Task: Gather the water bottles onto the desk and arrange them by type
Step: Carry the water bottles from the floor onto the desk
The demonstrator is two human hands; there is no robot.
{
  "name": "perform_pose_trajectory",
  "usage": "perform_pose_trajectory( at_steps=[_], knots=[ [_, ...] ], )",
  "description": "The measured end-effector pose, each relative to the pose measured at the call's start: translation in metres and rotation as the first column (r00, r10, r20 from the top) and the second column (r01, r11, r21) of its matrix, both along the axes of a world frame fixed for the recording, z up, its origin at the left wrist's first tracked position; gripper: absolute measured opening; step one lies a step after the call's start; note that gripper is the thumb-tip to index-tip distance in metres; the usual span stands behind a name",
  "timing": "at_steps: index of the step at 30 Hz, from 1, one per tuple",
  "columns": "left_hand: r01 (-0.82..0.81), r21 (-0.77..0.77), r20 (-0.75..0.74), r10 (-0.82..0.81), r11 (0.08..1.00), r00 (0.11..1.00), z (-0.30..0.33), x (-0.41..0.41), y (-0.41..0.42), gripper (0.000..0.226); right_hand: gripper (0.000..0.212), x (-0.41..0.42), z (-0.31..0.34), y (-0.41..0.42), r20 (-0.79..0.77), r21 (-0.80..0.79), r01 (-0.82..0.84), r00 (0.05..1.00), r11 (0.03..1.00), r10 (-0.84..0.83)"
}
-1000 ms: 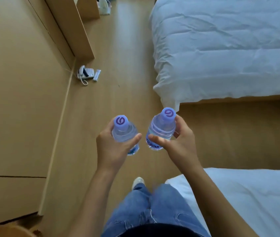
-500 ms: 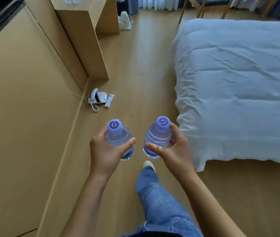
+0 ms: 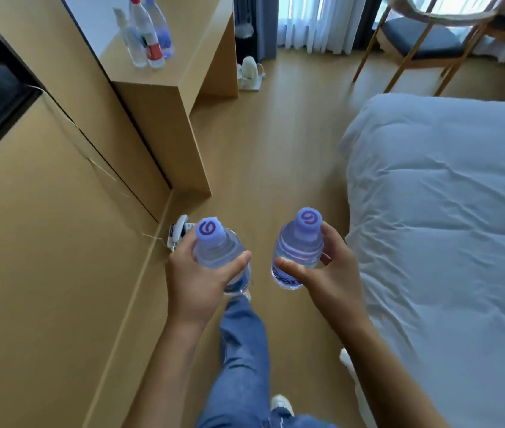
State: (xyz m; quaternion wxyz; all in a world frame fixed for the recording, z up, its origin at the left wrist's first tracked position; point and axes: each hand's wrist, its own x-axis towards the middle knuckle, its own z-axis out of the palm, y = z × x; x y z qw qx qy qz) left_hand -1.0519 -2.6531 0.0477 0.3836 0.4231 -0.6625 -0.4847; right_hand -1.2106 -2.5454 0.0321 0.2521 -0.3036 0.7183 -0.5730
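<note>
Left hand [image 3: 195,282]: grips 1 purple-capped bottle [image 3: 217,254].
Right hand [image 3: 331,273]: grips 1 matching bottle [image 3: 299,248].
Desk [image 3: 189,41]: 3 bottles [image 3: 147,35] gathered, ahead.
Remaining: carry, place, sort by type.

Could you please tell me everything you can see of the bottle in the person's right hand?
The bottle is small, of clear plastic, and appears to hold water. Its lilac cap carries a purple swirl mark, and a blue label runs round the lower part. It is held roughly upright in the air above the wooden floor, cap tipped toward the camera. The right hand grips it, thumb across the front and fingers behind. Nothing else touches it.
</note>
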Motion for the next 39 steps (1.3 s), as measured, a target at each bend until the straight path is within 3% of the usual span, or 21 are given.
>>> perform_pose_trajectory(
  at_steps=[15, 25, 30, 39],
  knots=[
    [0.045, -0.102, 0.036, -0.041, 0.994, 0.998, 0.036, -0.148, -0.35, 0.051, 0.069, -0.155, 0.036, -0.338, -0.054, -0.043, -0.022, 0.998, 0.999, 0.02],
    [-0.136, -0.095, 0.01, 0.137, 0.986, 0.99, 0.022, -0.264, -0.517, 0.046, 0.066, -0.272, 0.023, -0.534, 0.008, -0.026, -0.162, 0.987, 0.986, 0.162],
    [-0.252, -0.122, -0.002, 0.253, 0.96, 0.967, 0.03, -0.333, -0.612, 0.047, 0.067, -0.342, 0.033, -0.648, -0.044, -0.048, -0.3, 0.953, 0.953, 0.298],
    [-0.325, -0.126, -0.017, 0.325, 0.937, 0.945, 0.044, -0.399, -0.75, 0.043, 0.066, -0.417, 0.045, -0.8, -0.058, -0.072, -0.404, 0.914, 0.912, 0.4]
  ],
)
